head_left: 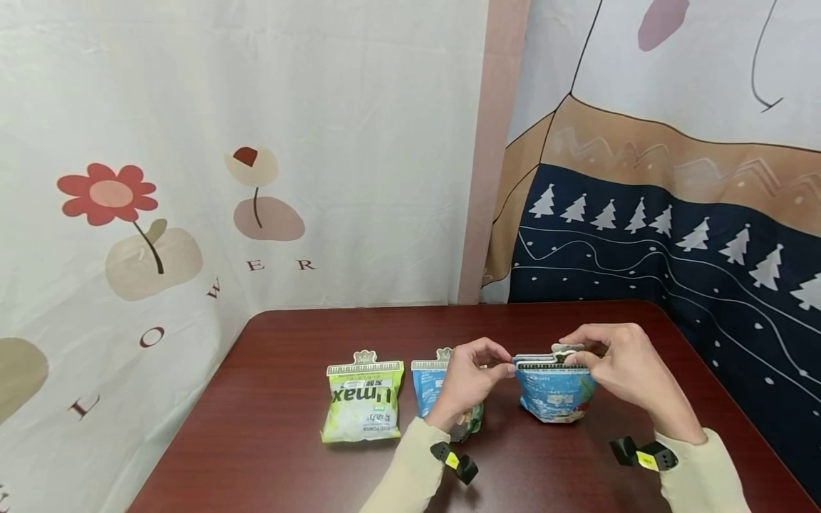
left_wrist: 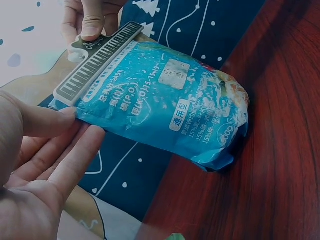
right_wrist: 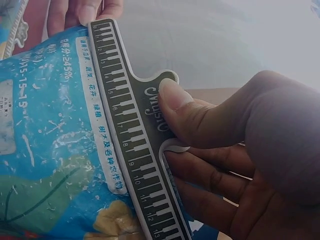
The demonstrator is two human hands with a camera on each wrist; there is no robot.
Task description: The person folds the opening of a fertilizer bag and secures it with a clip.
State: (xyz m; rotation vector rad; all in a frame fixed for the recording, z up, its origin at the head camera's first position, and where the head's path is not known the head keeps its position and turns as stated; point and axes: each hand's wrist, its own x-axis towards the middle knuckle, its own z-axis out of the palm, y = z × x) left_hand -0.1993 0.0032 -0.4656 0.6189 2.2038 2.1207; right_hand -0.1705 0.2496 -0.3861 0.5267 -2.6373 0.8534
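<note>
A blue plastic bag [head_left: 555, 395] of granules hangs upright over the right side of the table, its top edge in a wide piano-key clip [right_wrist: 132, 135]. My right hand [head_left: 618, 363] pinches the clip's handle between thumb and fingers, as the right wrist view shows close up. With thumb and fingertips, my left hand [head_left: 471, 374] pinches the bag's top corner at the clip's other end. In the left wrist view the bag [left_wrist: 165, 100] slants, its printed side facing the camera. Whether its bottom touches the table cannot be told.
A green bag [head_left: 363, 406] with a similar clip [head_left: 365, 363] lies on the dark red table [head_left: 256, 442] at the left. Another blue bag [head_left: 426, 388], also clipped, lies partly behind my left hand. Printed curtains [head_left: 385, 142] hang behind the table.
</note>
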